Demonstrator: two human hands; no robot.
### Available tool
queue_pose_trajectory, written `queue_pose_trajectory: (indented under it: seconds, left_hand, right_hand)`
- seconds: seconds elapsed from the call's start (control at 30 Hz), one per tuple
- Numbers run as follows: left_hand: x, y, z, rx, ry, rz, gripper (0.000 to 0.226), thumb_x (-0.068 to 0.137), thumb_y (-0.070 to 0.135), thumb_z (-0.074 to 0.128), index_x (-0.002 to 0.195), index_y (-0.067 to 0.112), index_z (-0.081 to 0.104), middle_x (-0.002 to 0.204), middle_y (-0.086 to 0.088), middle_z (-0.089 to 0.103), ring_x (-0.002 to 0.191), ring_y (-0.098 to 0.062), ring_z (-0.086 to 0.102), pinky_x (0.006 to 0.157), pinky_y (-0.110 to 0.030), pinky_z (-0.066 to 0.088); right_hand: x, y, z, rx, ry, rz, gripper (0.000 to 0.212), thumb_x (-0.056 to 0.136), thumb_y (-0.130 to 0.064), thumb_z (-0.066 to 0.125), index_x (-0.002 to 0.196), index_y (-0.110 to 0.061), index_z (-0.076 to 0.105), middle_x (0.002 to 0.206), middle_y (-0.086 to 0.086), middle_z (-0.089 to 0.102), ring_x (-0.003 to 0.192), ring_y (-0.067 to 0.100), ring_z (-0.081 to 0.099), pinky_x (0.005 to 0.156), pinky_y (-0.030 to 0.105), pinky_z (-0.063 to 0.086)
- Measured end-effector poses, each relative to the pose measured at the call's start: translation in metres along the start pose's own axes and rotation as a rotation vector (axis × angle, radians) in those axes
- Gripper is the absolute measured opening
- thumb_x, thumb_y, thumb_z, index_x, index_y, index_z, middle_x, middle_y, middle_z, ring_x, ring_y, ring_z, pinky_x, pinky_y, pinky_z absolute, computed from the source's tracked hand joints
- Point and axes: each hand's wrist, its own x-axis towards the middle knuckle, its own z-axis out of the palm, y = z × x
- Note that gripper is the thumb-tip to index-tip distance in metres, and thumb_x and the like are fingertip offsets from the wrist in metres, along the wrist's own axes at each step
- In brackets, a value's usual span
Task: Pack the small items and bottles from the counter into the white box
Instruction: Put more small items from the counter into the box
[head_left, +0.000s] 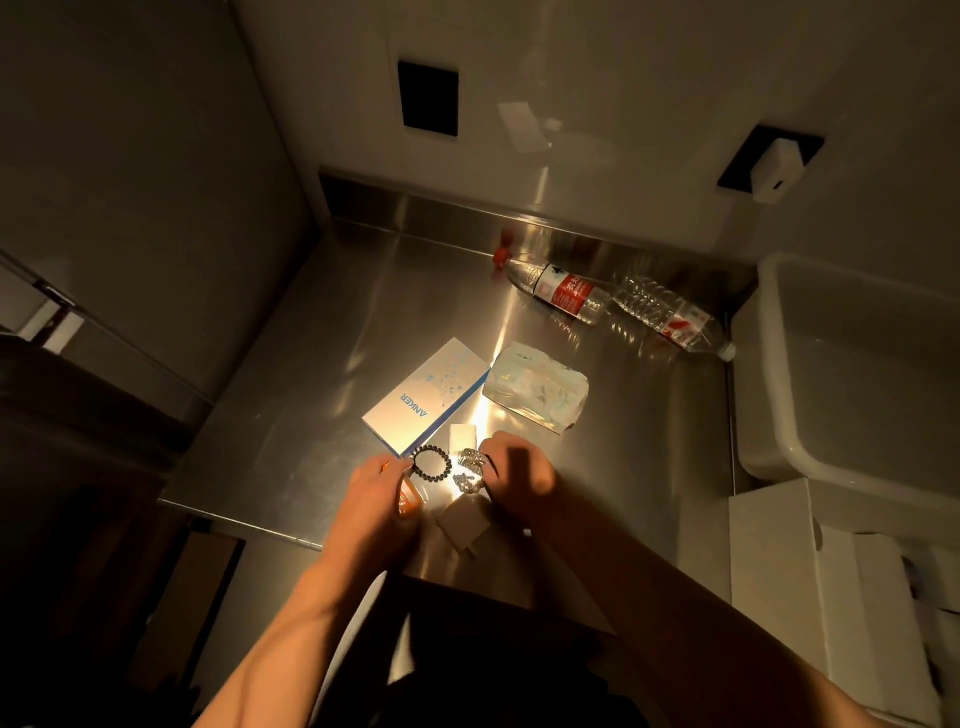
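On the steel counter (322, 374) my left hand (376, 499) holds a black beaded hair tie (430, 464) by its left side, with an orange item (408, 500) under the palm. My right hand (519, 478) curls its fingers around sparkly hair clips (470, 470). A white charger (465, 525) lies just below them, and a small white block (462, 435) above. A white Anker box (426, 397) and a clear plastic packet (537, 392) lie farther back. Two water bottles (563, 291) (670, 317) lie on their sides at the back right. The white box (774, 571) stands at the lower right.
A white plastic tub (779, 374) sits right of the counter, above the white box. A small red item (501, 254) stands by the back wall. A dark cabinet and wall close off the left side. A white adapter (776, 166) is plugged into the wall.
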Motion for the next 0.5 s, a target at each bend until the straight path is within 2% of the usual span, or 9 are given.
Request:
queue_pose_trajectory:
  seconds: [0.1, 0.2, 0.27, 0.33, 0.5]
  left_hand:
    - [0.001, 0.008, -0.008, -0.034, 0.024, -0.047, 0.059, 0.079, 0.024, 0.076, 0.134, 0.024, 0.057, 0.133, 0.0, 0.053, 0.122, -0.021, 0.044, 0.096, -0.027, 0.034]
    - [0.0, 0.022, -0.021, -0.063, 0.039, -0.012, 0.06, 0.08, 0.031, 0.077, 0.136, 0.025, 0.055, 0.135, 0.003, 0.051, 0.123, -0.019, 0.044, 0.098, -0.028, 0.034]
    - [0.003, 0.032, -0.027, -0.06, 0.041, 0.037, 0.063, 0.079, 0.033, 0.078, 0.137, 0.026, 0.054, 0.135, 0.004, 0.051, 0.124, -0.019, 0.045, 0.101, -0.031, 0.037]
    - [0.004, 0.045, -0.031, -0.058, 0.059, 0.087, 0.065, 0.079, 0.033, 0.079, 0.138, 0.027, 0.053, 0.135, 0.006, 0.051, 0.124, -0.017, 0.046, 0.102, -0.03, 0.037]
    - [0.013, 0.085, -0.034, -0.061, 0.053, 0.206, 0.075, 0.077, 0.031, 0.085, 0.143, 0.027, 0.049, 0.139, 0.006, 0.05, 0.128, -0.017, 0.045, 0.107, -0.032, 0.039]
  right_hand:
    - [-0.005, -0.004, -0.015, 0.018, 0.012, -0.026, 0.015, 0.089, -0.005, 0.056, 0.097, -0.004, 0.069, 0.097, 0.01, 0.066, 0.092, 0.024, 0.06, 0.071, 0.013, 0.032]
    - [-0.008, -0.016, -0.041, 0.004, 0.032, -0.044, 0.021, 0.089, -0.009, 0.052, 0.099, -0.009, 0.071, 0.101, 0.008, 0.068, 0.095, 0.025, 0.06, 0.081, 0.027, 0.044]
    - [-0.012, -0.021, -0.061, -0.002, 0.033, -0.022, 0.022, 0.09, -0.012, 0.052, 0.103, -0.01, 0.07, 0.103, 0.008, 0.067, 0.095, 0.026, 0.06, 0.081, 0.032, 0.045]
    - [-0.017, -0.021, -0.079, -0.005, 0.072, -0.02, 0.022, 0.091, -0.014, 0.055, 0.106, -0.01, 0.07, 0.105, 0.007, 0.067, 0.097, 0.025, 0.06, 0.08, 0.03, 0.044]
    - [-0.046, -0.003, -0.121, 0.085, 0.271, 0.02, 0.014, 0.092, -0.018, 0.061, 0.101, -0.016, 0.072, 0.097, 0.001, 0.068, 0.09, 0.02, 0.06, 0.079, 0.031, 0.048]
